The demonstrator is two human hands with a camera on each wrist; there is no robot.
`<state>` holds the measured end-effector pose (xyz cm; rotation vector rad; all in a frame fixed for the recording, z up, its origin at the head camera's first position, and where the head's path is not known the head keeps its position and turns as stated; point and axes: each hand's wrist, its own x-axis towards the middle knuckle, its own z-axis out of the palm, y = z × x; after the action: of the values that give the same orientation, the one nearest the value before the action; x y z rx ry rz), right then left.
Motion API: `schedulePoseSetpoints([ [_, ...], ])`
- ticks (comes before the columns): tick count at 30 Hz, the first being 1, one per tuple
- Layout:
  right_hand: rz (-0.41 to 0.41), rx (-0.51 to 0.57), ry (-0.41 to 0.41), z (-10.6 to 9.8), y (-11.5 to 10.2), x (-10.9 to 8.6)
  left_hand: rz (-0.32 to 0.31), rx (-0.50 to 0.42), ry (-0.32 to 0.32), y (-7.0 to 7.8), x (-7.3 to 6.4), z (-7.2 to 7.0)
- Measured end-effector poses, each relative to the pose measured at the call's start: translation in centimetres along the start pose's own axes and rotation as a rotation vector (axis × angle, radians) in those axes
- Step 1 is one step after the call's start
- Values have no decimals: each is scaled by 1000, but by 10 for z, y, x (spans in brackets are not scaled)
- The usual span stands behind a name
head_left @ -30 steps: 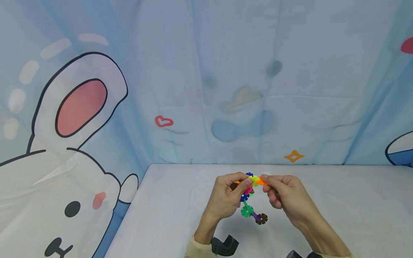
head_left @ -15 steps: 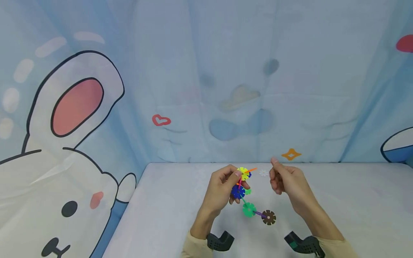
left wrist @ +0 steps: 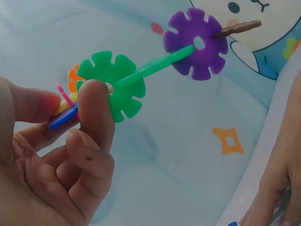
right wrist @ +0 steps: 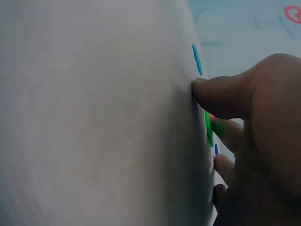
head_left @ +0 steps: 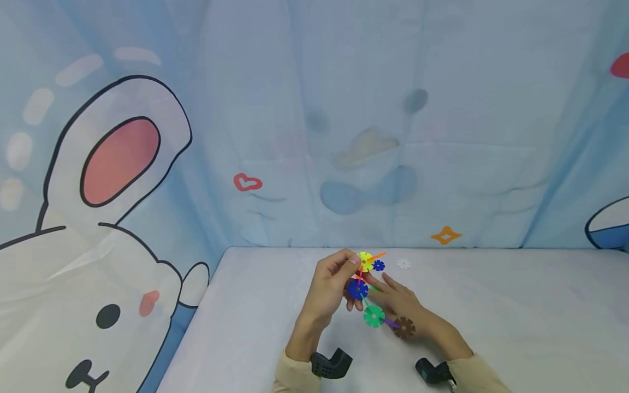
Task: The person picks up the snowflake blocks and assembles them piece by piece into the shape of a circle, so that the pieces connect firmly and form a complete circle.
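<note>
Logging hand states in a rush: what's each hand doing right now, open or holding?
Left hand: closed, pinching the yellow disc of the linked chain.
Right hand: open beside a green piece; whether it touches it cannot be told.

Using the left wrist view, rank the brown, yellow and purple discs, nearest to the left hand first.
1. Yellow disc: pinched by the left hand, at left.
2. Purple disc: up and to the right.
3. Brown disc: beyond the purple, upper right.

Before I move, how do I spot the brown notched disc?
Over the white table, the left grip holds a chain of notched discs. In the head view, the brown disc is its lowest piece. Its colour sets it apart from the adjoining purple disc.
</note>
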<state>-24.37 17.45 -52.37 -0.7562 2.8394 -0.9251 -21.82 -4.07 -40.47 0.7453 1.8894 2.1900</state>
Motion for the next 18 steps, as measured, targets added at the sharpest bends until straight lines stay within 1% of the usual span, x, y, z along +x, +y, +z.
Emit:
schedulePoseSetpoints([
  [2,-5,-39,-50,-1,-2,0,-4,-3,-1,1,0,0],
  [3,-13,-63,-63,-2,-3,0,-9,-4,0,1,0,0],
  [6,20,-104,-58,-8,-9,4,-22,1,14,2,0,0],
  [7,42,-120,-52,-10,-11,6,-27,4,18,2,0,0],
  [9,114,-137,-40,-12,-16,8,-38,6,28,2,0,0],
  [10,160,-129,-39,-13,-17,9,-42,7,31,2,0,0],
  [13,267,-111,-33,-16,-21,10,-49,3,35,2,0,-1],
  [14,301,-89,-28,-16,-20,9,-50,1,35,2,0,-1],
  [16,339,-53,-22,-19,-19,6,-49,1,37,3,0,-1],
  [18,353,-26,-15,-22,-16,3,-45,-1,36,3,0,-1],
])
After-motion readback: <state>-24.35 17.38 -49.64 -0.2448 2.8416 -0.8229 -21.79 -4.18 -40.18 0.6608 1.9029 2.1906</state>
